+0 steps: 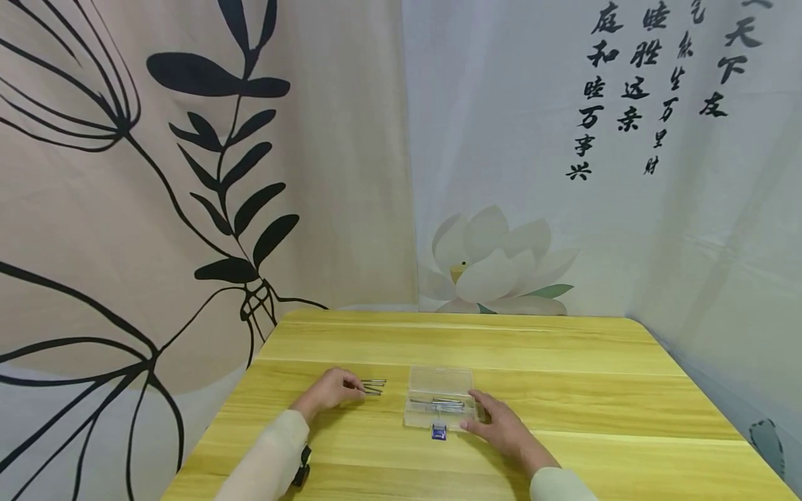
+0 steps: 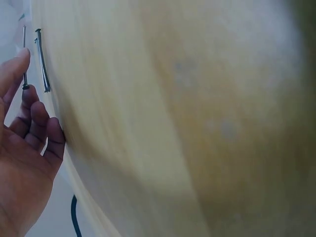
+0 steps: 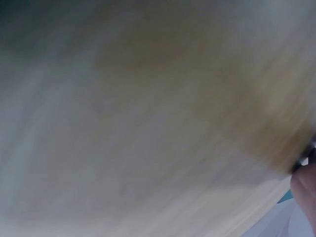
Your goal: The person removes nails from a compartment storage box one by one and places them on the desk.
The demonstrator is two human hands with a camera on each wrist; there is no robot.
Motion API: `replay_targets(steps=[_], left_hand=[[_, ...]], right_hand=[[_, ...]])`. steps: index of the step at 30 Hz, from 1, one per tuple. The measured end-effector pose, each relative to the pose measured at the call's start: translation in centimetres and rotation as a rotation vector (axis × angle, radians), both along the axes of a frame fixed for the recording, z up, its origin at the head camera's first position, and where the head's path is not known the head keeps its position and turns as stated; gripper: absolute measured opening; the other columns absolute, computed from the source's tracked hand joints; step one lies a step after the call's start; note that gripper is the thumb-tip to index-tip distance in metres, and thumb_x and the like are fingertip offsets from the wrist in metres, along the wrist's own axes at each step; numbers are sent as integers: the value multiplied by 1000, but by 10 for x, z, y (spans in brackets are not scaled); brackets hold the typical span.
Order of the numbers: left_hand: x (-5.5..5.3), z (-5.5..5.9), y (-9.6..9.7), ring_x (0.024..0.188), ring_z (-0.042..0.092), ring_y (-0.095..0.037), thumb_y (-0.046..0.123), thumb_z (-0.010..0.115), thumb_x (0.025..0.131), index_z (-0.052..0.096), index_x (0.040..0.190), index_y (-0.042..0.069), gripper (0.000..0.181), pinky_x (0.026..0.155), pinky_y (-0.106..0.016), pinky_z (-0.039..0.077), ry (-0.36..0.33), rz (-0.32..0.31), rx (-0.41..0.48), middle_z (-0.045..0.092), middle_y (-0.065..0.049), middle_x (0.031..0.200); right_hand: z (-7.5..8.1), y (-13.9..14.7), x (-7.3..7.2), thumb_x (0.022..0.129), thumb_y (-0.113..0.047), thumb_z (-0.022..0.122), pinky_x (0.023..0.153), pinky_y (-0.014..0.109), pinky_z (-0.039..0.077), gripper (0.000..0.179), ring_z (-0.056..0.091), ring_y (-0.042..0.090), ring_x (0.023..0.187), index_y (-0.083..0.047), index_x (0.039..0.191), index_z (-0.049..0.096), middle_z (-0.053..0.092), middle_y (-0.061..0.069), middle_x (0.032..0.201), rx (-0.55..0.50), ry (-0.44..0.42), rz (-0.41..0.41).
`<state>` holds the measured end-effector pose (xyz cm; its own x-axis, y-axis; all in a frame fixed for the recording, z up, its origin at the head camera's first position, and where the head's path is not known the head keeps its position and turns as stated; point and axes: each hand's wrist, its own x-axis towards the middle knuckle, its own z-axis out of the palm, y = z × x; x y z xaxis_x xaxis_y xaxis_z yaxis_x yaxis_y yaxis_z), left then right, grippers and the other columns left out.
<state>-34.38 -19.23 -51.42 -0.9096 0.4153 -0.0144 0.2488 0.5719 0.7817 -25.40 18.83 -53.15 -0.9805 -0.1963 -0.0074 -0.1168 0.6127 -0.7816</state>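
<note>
My left hand (image 1: 335, 390) is over the table left of the box, pinching a thin metal nail (image 2: 24, 37) between thumb and fingertip. More nails (image 1: 374, 382) lie just beside its fingertips, and in the left wrist view two nails (image 2: 43, 64) rest close together on the wood. A clear plastic box (image 1: 441, 380) stands with its lid folded back, several nails (image 1: 447, 403) inside. My right hand (image 1: 504, 428) holds the right end of this box, thumb at the front corner and fingers at the far side. The right wrist view catches only a blurred thumb (image 3: 305, 185).
A blue-purple tab (image 1: 438, 432) sticks out at the front of the box. Beneath everything is a yellow wood-grain table (image 1: 564, 390) with rounded far corners. Behind it hangs a printed curtain (image 1: 351, 174). A black band (image 1: 302, 467) sits at the left sleeve.
</note>
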Motion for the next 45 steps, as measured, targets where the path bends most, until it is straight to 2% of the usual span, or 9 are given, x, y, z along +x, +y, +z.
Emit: replay_targets(steps=[14, 21, 29, 34, 39, 45], left_hand=[[-3, -5, 3, 71, 51, -16, 13, 75, 90, 75, 90, 9, 5, 60, -32, 44, 35, -9, -16, 64, 0, 84], [-4, -6, 2, 74, 53, -15, 12, 75, 89, 75, 91, 8, 4, 62, -31, 45, 55, 11, -30, 64, 1, 84], [-2, 1, 3, 77, 54, -18, 10, 74, 89, 75, 93, 5, 6, 63, -32, 46, 45, 38, -29, 62, -2, 88], [-3, 5, 4, 78, 56, -16, 8, 74, 89, 75, 93, 4, 5, 65, -32, 47, 72, 24, -22, 65, 0, 86], [-7, 9, 7, 80, 59, -16, 8, 71, 91, 75, 96, 2, 8, 69, -34, 49, 86, 7, -17, 66, 0, 88], [-13, 16, 17, 86, 59, -16, 13, 70, 93, 74, 101, 3, 13, 75, -36, 50, 102, 19, -25, 67, 0, 94]], right_hand=[[1, 0, 2, 91, -40, 72, 106, 70, 22, 71, 27, 53, 138, -12, 150, 43, 33, 30, 152, -13, -12, 4], [2, 0, 2, 91, -40, 71, 106, 70, 23, 72, 28, 53, 138, -11, 150, 43, 34, 30, 151, -8, -7, 9], [3, -1, 2, 91, -40, 72, 106, 70, 23, 71, 28, 53, 137, -11, 150, 43, 34, 29, 151, -5, -11, 1], [4, -2, 2, 91, -41, 71, 105, 70, 22, 71, 28, 54, 138, -12, 150, 44, 34, 29, 152, 12, -18, -10], [5, -2, 3, 91, -41, 71, 105, 70, 22, 71, 28, 53, 138, -11, 150, 44, 34, 29, 152, 20, -19, -12], [5, -2, 3, 91, -41, 71, 106, 70, 22, 72, 27, 53, 138, -12, 150, 44, 34, 29, 152, 12, -19, -13]])
